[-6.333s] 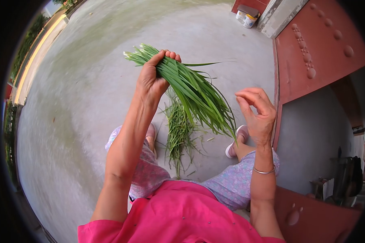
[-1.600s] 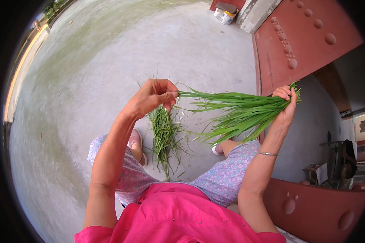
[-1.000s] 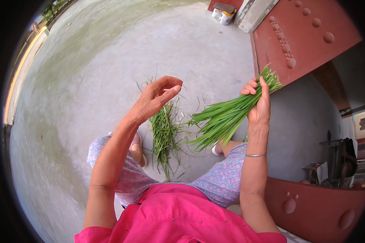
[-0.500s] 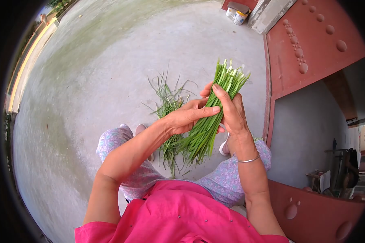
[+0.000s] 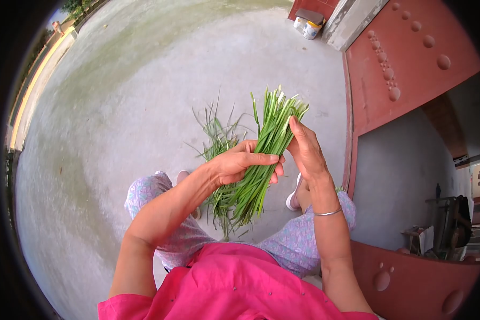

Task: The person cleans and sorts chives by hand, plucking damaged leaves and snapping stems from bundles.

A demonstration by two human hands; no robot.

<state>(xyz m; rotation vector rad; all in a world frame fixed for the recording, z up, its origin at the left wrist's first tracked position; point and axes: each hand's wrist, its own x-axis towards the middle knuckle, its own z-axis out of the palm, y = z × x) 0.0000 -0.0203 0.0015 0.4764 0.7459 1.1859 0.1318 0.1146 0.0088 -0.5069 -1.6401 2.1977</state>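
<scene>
A thick bunch of garlic chives (image 5: 269, 136) stands tilted before me, its pale cut ends up and its green leaves hanging down. My left hand (image 5: 242, 162) is closed round the middle of the bunch, with the thumb lying across the front. At the upper right side of the bunch is my right hand (image 5: 308, 152), its thumb against the outer stalks near the pale ends. Its other fingers are partly hidden behind the stalks and the hand. Behind the bunch, a loose heap of thin green leaves (image 5: 218, 141) lies on the ground between my feet.
Grey concrete ground (image 5: 144, 96) spreads ahead and to the left. A red door panel (image 5: 378, 106) with raised round bosses stands at the right, beside an open doorway. White tubs (image 5: 310, 29) sit by the wall at the top. My patterned trouser knees flank the heap.
The bunch has moved left and slightly down with my left hand. My right hand's hold has loosened from round the bunch to its right edge. The stalk ends are more spread.
</scene>
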